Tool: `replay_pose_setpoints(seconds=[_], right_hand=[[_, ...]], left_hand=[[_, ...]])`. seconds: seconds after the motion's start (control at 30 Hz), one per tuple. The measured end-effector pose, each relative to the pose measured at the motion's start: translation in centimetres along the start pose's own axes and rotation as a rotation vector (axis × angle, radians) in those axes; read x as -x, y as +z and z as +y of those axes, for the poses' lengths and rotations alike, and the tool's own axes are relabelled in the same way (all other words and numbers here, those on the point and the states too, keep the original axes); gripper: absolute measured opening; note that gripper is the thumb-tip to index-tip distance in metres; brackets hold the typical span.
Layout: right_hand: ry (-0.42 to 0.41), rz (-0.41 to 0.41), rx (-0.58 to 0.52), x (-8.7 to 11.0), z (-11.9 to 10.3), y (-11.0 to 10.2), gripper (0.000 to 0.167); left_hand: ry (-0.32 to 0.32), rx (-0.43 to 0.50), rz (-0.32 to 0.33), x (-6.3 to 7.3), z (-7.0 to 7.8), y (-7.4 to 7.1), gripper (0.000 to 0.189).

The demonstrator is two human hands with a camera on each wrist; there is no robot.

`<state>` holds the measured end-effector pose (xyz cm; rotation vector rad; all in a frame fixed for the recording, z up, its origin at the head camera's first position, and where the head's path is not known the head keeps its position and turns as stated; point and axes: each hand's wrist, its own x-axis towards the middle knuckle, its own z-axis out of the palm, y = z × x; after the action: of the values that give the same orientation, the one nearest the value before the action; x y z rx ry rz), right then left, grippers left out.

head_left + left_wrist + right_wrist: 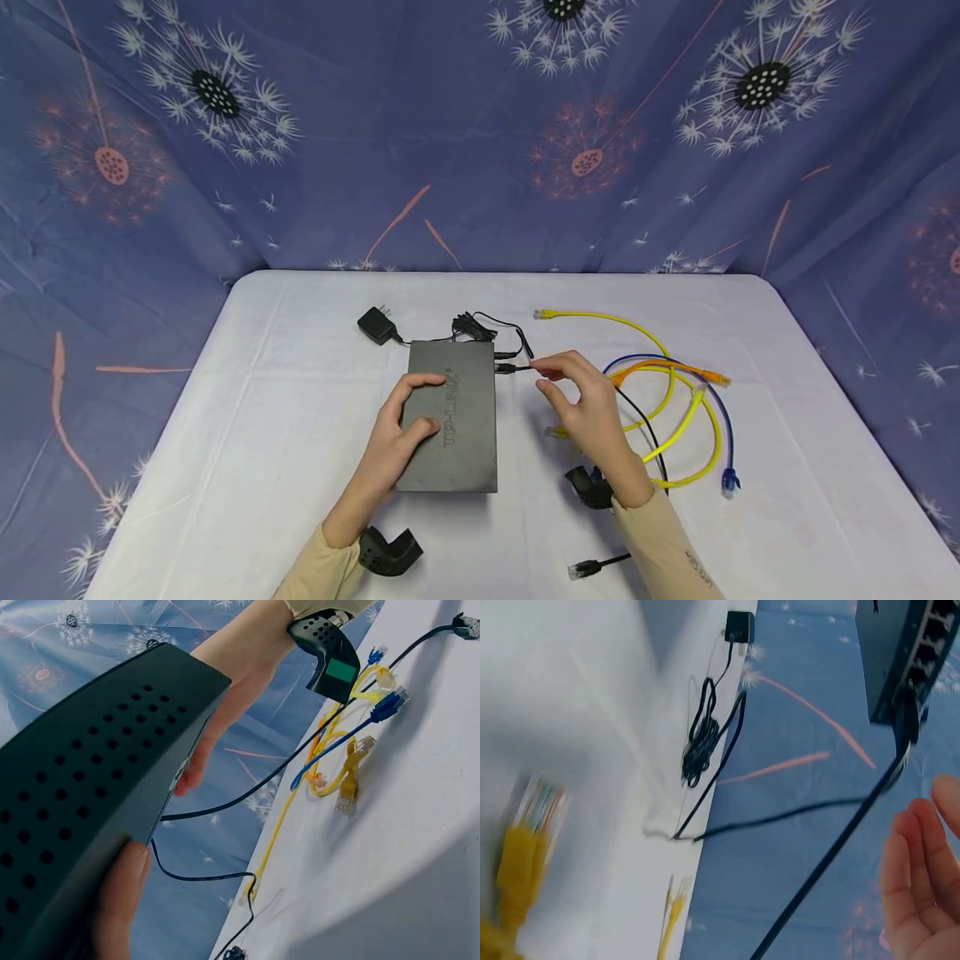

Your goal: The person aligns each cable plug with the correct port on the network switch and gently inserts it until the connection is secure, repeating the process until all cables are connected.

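My left hand (401,429) grips a dark grey TP-LINK network switch (468,442) by its left side, thumb and index finger lying on top. Two plugs sit in the switch's right side: the thin power cord and, just nearer, a black Ethernet cable (513,368). Beside that cable is my right hand (588,404), index fingertip right at the cord and the thumb apart from the index finger. In the right wrist view, the cord runs past the relaxed fingers (919,855). The black cable's other clear plug (585,569) lies near the table front.
A black power adapter (378,325) and a bundled cord (472,327) lie behind the switch. To the right are loose yellow (716,454), blue (729,433) and orange (690,368) Ethernet cables. A patterned blue curtain (420,125) hangs behind the white table (247,450).
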<state>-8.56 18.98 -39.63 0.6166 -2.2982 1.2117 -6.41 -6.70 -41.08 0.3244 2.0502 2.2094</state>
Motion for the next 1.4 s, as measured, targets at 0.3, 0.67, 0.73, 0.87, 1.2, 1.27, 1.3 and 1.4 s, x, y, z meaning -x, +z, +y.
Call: replay_pose_setpoints(seconds=[0.3, 0.67, 0.73, 0.87, 1.2, 1.27, 1.3, 1.4], right_hand=[[0.034, 0.019, 0.004, 1.0, 0.8, -1.7, 0.029], [0.062, 0.025, 0.018, 2.1, 1.5, -2.8, 0.030], [0.064, 0.019, 0.019, 2.3, 1.6, -3.0, 0.029], [0.086, 0.016, 0.054, 2.7, 1.7, -3.4, 0.029], [0.091, 0.044, 0.057, 2.5, -1.1, -4.5, 0.026], [0.101, 0.043, 0.066, 2.6, -1.2, -4.7, 0.027], [0.109, 0.044, 0.071, 2.7, -1.2, -4.7, 0.027], [0.135, 0.045, 0.083, 3.4, -0.1, -4.8, 0.027]], left_hand=[[-0.034, 0.005, 0.019, 0.2, 0.2, 0.0, 0.051], [-0.034, 0.003, 0.027, 0.2, 0.1, -0.1, 0.050], [-0.035, 0.004, 0.028, 0.3, 0.1, -0.1, 0.050], [-0.037, 0.014, 0.024, 0.4, 0.0, -0.1, 0.050], [-0.026, 0.015, 0.026, 0.5, -0.2, -0.2, 0.049], [-0.018, 0.010, 0.026, 0.5, -0.2, -0.2, 0.049], [-0.015, 0.009, 0.026, 0.5, -0.2, -0.2, 0.049], [-0.008, 0.007, 0.028, 0.5, -0.2, -0.3, 0.049]])
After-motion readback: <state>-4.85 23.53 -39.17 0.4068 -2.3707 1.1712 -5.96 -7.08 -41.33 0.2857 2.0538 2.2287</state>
